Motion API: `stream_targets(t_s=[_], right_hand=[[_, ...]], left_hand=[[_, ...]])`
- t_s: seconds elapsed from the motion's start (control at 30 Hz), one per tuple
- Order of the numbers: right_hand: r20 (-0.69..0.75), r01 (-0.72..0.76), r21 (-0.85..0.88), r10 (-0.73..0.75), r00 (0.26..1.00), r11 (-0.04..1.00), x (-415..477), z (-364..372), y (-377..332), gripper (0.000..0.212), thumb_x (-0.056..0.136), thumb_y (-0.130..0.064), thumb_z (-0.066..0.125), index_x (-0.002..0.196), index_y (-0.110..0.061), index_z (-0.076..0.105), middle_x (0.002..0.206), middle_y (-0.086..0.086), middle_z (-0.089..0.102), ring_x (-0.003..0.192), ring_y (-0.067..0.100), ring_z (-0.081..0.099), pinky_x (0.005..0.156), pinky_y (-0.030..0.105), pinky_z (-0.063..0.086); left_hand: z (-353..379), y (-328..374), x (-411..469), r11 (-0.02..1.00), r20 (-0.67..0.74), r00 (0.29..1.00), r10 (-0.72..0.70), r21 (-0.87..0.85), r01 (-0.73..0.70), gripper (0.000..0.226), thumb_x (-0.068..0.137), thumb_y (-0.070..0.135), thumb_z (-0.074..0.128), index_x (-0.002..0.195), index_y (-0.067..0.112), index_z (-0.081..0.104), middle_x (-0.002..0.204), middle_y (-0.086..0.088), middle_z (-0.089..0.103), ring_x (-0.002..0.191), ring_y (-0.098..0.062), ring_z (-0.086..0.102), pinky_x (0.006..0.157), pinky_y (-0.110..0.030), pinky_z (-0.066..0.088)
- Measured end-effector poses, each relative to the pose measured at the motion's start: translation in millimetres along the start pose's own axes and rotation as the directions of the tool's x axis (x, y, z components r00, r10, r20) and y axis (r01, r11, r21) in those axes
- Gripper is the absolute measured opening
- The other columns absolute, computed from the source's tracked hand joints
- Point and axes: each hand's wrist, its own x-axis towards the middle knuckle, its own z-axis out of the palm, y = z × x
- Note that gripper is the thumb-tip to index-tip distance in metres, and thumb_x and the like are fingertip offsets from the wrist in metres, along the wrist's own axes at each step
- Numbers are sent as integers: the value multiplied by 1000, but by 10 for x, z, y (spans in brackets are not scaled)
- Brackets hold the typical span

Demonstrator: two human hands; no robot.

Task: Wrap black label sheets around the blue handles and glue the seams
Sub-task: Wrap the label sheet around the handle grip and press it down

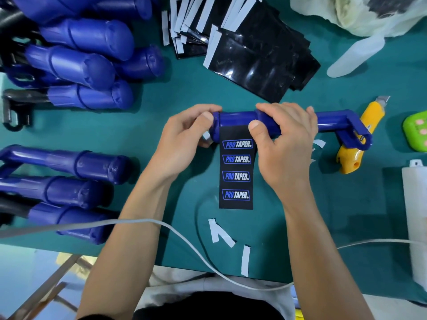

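Handle [235, 117] lies crosswise at mid-counter [161, 95]. Part of its grip is hidden under the right hand [284, 144], which curls over it, thumb pinning the top edge of the black label sheet [236, 172]. Left hand [182, 139] grips the capped end; something pale behind its fingers, unclear. Sheet lies flat toward the body, four logos up. Yellow knife [367, 116] partly covered by the handle's loop. Green object [416, 132] cut off at the right edge. Spare blue handles [80, 58] left, black sheets [254, 65] behind. White cable [184, 236] crosses the left forearm.
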Motion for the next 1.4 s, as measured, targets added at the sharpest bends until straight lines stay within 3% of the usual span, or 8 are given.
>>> stream_targets(t_s=[0.17,0.37,0.6,0.7,0.8,1.0,1.23,1.4], right_hand=[[-8,-6,17,6,1000,1000,-7,9,-3,25,98,-19,65,119,-10,76,117,-2,72,122,24,58,128,47,12],[0,-15,33,15,1000,999,-9,12,-5,26,100,-16,60,121,-10,75,120,-1,71,123,23,56,129,45,10],[-28,12,-7,-13,1000,1000,-17,56,-22,26,98,-31,68,113,-11,73,105,-10,63,113,22,59,128,47,12],[-37,13,-30,-14,999,999,-16,79,-23,26,96,-33,72,111,-11,72,104,-6,66,112,25,59,127,52,15],[-39,15,-38,-16,999,999,-16,77,-29,26,96,-32,72,111,-12,72,102,-10,63,111,25,59,126,53,16],[-13,27,-26,-27,1000,999,-27,33,1,26,100,-24,67,121,-12,76,116,-4,72,117,26,58,125,50,18],[23,59,-52,-58,998,997,-22,-7,20,27,104,-20,60,125,-10,75,120,1,72,118,31,59,120,55,24],[106,99,-70,-91,990,993,27,-105,44,30,107,-18,55,131,-11,72,128,0,70,123,26,57,123,48,21]], left_hand=[[72,-3,-26,975,5,997,81,205,-80,40,79,39,62,118,38,71,97,19,67,84,-12,57,90,-43,54],[131,-18,3,986,-72,994,82,148,-70,31,79,25,68,107,34,74,86,19,64,77,-12,52,79,-53,54],[163,10,10,984,-98,992,79,166,-61,28,75,30,65,101,40,72,90,17,67,80,-10,55,80,-50,55],[262,26,-30,944,-134,982,130,320,-81,25,77,44,57,101,43,66,97,22,67,87,-6,60,86,-40,52],[369,27,-61,887,-177,963,202,451,-103,24,86,55,54,104,43,63,100,22,67,97,-6,60,91,-40,49],[352,-44,-19,933,-175,958,226,321,-162,22,89,45,59,105,37,70,100,17,70,96,-15,65,86,-51,53],[339,-171,11,921,-194,939,282,329,-209,24,98,37,55,112,31,73,106,19,71,102,-13,65,94,-47,51],[339,-176,27,896,-198,922,333,372,-243,31,105,36,47,113,26,75,108,17,73,102,-11,67,93,-46,52]])
